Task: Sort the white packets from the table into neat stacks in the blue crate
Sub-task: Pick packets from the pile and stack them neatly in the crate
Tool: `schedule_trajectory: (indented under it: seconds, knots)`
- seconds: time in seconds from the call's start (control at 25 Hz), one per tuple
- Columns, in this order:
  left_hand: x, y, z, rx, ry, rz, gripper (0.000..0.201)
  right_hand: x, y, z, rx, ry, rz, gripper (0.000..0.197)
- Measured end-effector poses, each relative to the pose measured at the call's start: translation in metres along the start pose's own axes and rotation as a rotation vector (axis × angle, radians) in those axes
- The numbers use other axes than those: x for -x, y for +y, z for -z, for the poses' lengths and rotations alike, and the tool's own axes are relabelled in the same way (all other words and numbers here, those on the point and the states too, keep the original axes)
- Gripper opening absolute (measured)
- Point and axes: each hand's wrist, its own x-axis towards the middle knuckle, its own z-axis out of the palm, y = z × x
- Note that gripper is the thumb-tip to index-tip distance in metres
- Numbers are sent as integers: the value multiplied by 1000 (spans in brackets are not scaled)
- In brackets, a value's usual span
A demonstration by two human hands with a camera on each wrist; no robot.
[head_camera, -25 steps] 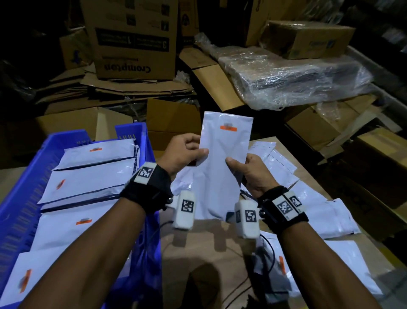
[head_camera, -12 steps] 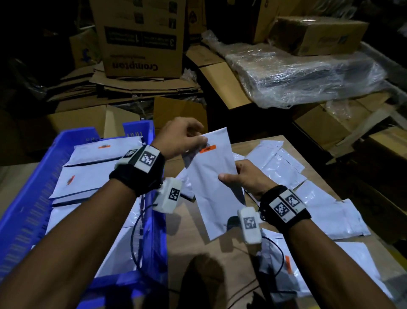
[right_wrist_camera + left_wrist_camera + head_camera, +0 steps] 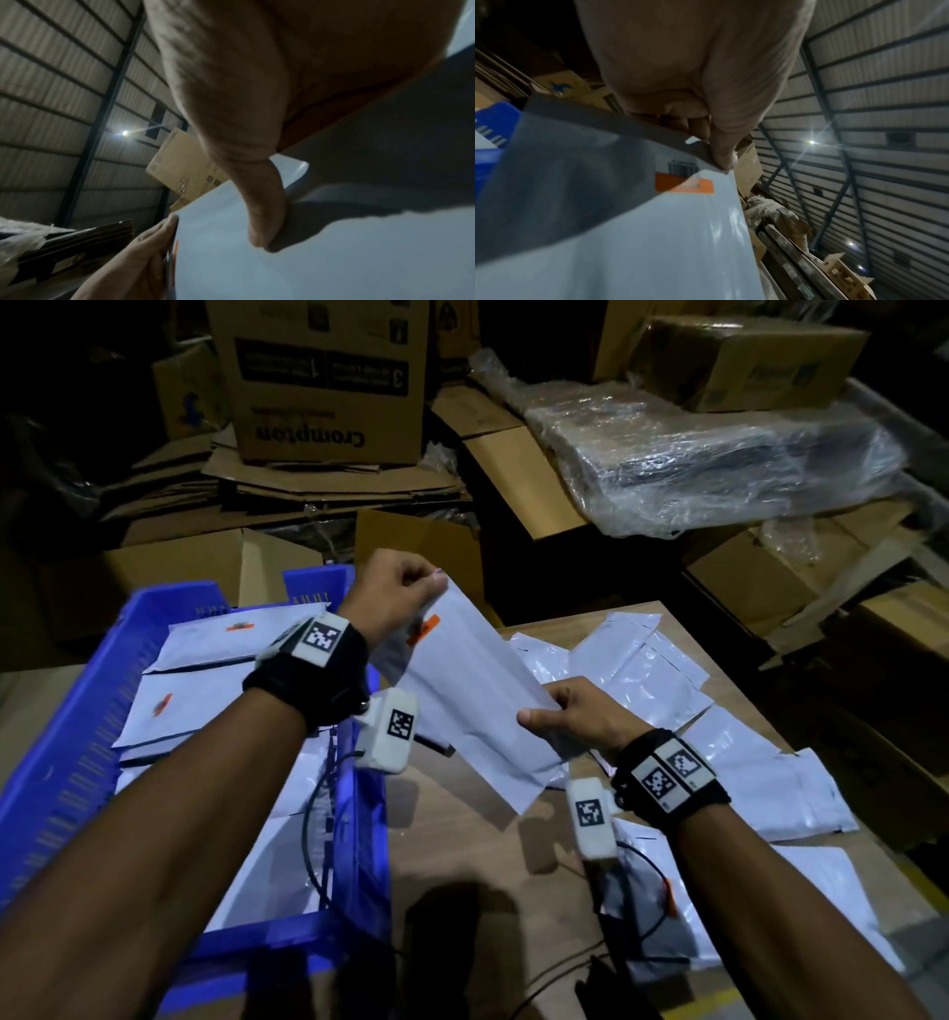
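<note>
Above worktop (image 3: 462,855) edge, beside blue crate (image 3: 67,726): white packet (image 3: 477,701) held tilted in air by both hands. Left hand (image 3: 395,598) grip pinches top corner near orange label (image 3: 425,629); thumb and fingertips clamp edge in left wrist view. Right hand (image 3: 575,716) grip pinches packet's right edge, thumb on top. Crate holds stacked white packets (image 3: 205,690), orange labels up. Loose packets (image 3: 647,660) scattered on worktop at right. Cardboard boxes (image 3: 328,382) behind.
</note>
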Motion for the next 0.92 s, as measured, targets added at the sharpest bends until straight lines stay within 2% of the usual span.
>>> schedule_trajectory:
  seconds: [0.12, 0.2, 0.32, 0.44, 0.56, 0.76, 0.92]
  knots:
    - [0, -12, 14, -11, 76, 22, 21, 5, 15, 6, -136, 31, -9, 23]
    - [1, -19, 20, 14, 128, 54, 20, 4, 22, 5, -247, 100, -31, 22]
    - [4, -28, 25, 133, 230, 114, 23, 0, 24, -4, -568, 272, -69, 28]
    - [11, -34, 27, 93, 304, 99, 22, -3, 14, -14, -896, 351, -101, 19]
    - [15, -40, 31, 89, 380, 106, 21, -2, 4, -31, -907, 300, -78, 8]
    - [27, -49, 40, 67, 444, 134, 21, -6, 0, -41, -934, 391, -46, 1]
    - [38, -57, 51, 19, 492, 164, 23, -12, -4, -50, -951, 454, -100, 9]
